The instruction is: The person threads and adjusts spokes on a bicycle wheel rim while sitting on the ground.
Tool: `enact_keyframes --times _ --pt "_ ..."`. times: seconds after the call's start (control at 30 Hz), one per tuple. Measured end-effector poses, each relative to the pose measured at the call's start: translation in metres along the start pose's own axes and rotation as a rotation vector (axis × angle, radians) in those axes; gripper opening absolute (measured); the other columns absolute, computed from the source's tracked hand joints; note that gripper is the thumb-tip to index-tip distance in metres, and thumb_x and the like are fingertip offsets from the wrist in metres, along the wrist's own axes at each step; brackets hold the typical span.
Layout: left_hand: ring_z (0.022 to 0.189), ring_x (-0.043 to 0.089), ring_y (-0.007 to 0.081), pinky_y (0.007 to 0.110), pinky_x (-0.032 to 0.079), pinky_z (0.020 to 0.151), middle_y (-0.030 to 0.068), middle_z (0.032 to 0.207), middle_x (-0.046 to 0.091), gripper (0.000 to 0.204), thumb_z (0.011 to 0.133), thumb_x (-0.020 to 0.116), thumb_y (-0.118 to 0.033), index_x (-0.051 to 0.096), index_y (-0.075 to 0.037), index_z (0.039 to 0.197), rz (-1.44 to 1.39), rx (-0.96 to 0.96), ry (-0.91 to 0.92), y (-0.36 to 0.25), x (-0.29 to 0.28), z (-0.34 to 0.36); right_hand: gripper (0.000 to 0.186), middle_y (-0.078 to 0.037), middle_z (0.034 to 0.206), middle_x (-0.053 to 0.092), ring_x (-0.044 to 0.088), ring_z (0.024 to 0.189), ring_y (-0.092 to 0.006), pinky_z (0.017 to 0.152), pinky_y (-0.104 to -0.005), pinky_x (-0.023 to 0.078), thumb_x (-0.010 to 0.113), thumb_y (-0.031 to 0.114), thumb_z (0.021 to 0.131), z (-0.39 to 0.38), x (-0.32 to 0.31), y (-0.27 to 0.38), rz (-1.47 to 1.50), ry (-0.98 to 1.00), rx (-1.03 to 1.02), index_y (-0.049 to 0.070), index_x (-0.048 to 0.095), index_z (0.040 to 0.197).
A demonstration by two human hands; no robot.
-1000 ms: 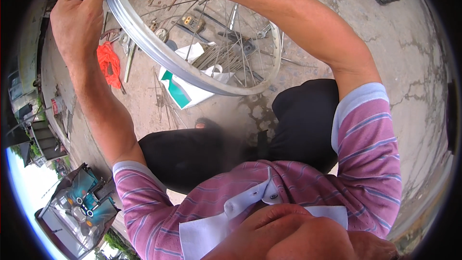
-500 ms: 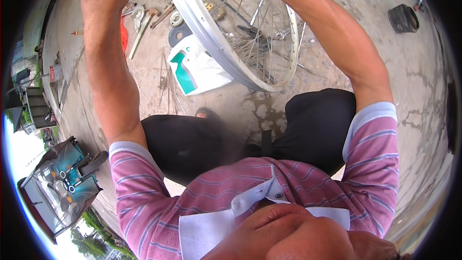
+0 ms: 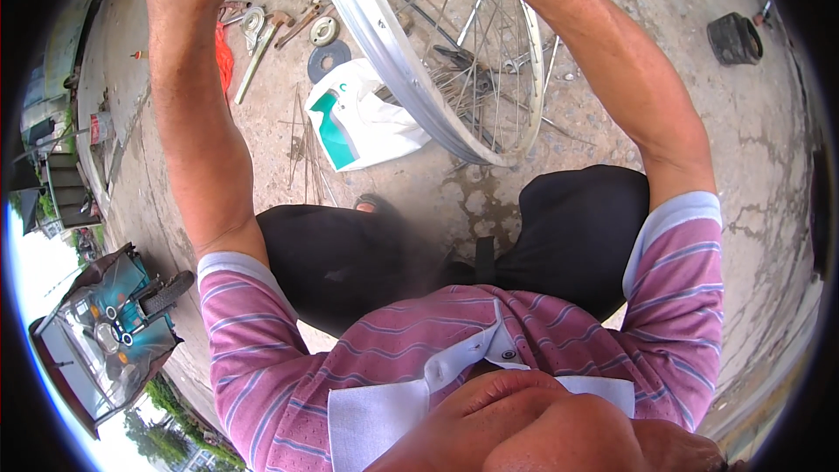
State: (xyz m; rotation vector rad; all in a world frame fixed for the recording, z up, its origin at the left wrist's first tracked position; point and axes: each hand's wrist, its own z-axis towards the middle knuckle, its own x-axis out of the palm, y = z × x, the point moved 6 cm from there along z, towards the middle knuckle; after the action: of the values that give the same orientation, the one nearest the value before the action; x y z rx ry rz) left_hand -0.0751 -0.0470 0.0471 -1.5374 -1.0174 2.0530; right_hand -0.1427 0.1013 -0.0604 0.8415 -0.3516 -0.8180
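Observation:
A silver wheel rim (image 3: 391,61) stands upright and tilted in front of me, between my forearms, with thin spokes (image 3: 498,61) inside it. Both my arms reach forward past the upper edge of the picture. My left forearm (image 3: 197,114) rises on the left, and its hand is cut off at the top. From the right, my right forearm (image 3: 594,52) slants across behind the rim's upper part, its hand also beyond the edge. What either hand touches is hidden. A white and green plastic piece (image 3: 376,127) lies on the ground left of the rim.
Left of the rim lie a hammer (image 3: 260,57), a dark disc (image 3: 329,61), a round metal part (image 3: 324,31) and a red cloth (image 3: 225,57). Loose spokes (image 3: 301,153) lie nearer me. A black container (image 3: 734,39) sits far right; a teal three-wheeled vehicle (image 3: 122,323) stands far left.
The rim has shifted slightly right, uncovering more of the disc and round metal part. Both forearms keep nearly the same pose.

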Motion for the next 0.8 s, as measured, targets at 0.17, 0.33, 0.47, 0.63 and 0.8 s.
enact_keyframes --times 0.17,0.33,0.47,0.63,0.8 --pt "0.077 0.068 0.0168 0.029 0.054 0.073 0.0097 0.086 0.074 0.017 0.084 0.07 -0.004 0.073 0.003 0.099 0.425 0.369 -0.298 -0.046 0.036 -0.055 0.028 -0.01 0.088 0.071 0.065 0.082 -0.0179 0.074 -0.0342 0.051 0.055 0.021 0.101 0.002 0.0 -0.004 -0.041 -0.041 -0.052 -0.003 0.07 0.102" --pt "0.076 0.068 0.0167 0.029 0.054 0.071 0.0092 0.086 0.073 0.013 0.085 0.07 -0.004 0.074 0.001 0.096 0.385 0.393 -0.3 -0.04 0.03 -0.057 0.028 -0.011 0.088 0.071 0.066 0.081 -0.0192 0.073 -0.0344 0.051 0.055 0.021 0.101 0.002 0.009 -0.003 0.069 -0.024 -0.056 -0.002 0.069 0.105" --pt "0.077 0.068 0.0174 0.029 0.054 0.071 0.0109 0.088 0.073 0.014 0.084 0.07 -0.003 0.073 0.003 0.096 0.467 0.503 -0.329 -0.051 0.032 -0.07 0.027 -0.011 0.087 0.07 0.065 0.081 -0.019 0.073 -0.0345 0.051 0.055 0.021 0.102 0.001 0.004 0.0 -0.001 -0.001 -0.03 -0.002 0.069 0.106" --pt "0.076 0.068 0.0172 0.028 0.053 0.07 0.012 0.086 0.073 0.014 0.083 0.069 -0.002 0.073 0.005 0.095 0.457 0.413 -0.263 -0.053 0.034 -0.061 0.026 -0.008 0.081 0.066 0.061 0.075 -0.0174 0.068 -0.0341 0.049 0.054 0.022 0.103 0.002 0.008 0.0 0.003 -0.099 -0.166 0.0 0.067 0.103" --pt "0.074 0.067 0.0152 0.028 0.052 0.069 0.0104 0.082 0.072 0.014 0.084 0.068 -0.002 0.073 0.005 0.094 0.349 0.376 -0.279 -0.047 0.033 -0.061 0.028 -0.006 0.081 0.065 0.059 0.073 -0.0153 0.066 -0.0324 0.048 0.05 0.023 0.106 -0.001 0.005 -0.001 0.061 0.021 0.002 0.001 0.065 0.101"
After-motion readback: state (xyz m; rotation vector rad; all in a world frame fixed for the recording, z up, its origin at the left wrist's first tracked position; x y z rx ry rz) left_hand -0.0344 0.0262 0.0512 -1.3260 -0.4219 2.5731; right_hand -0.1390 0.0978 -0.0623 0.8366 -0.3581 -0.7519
